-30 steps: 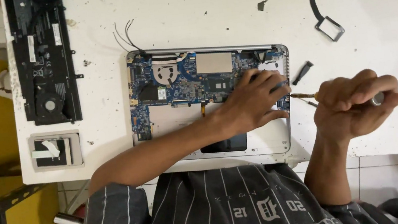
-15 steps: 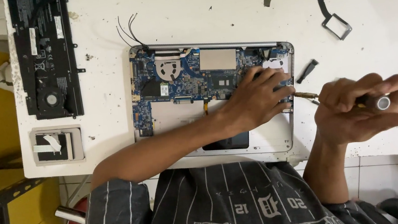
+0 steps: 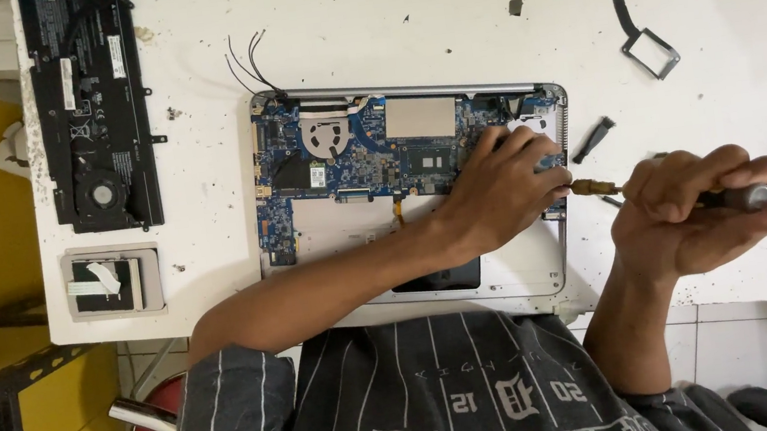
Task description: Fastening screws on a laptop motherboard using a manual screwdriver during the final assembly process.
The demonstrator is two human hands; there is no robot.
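- An opened silver laptop base (image 3: pixel 508 273) with a blue circuit board is laid at the white worktop's (image 3: pixel 401 38) near edge.
- The left hand (image 3: pixel 503 193) is pressed on the board, fingers curled, nothing gripped.
- A dark-handled screwdriver (image 3: pixel 732 198) is clasped in the right hand's (image 3: pixel 694 206) closed fingers, its tip beside the base's right edge.

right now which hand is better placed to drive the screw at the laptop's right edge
Right. The right hand grips the screwdriver, its tip at the opened laptop by its right edge. The left hand lies flat on the circuit board, holding no tool, better suited to steadying.
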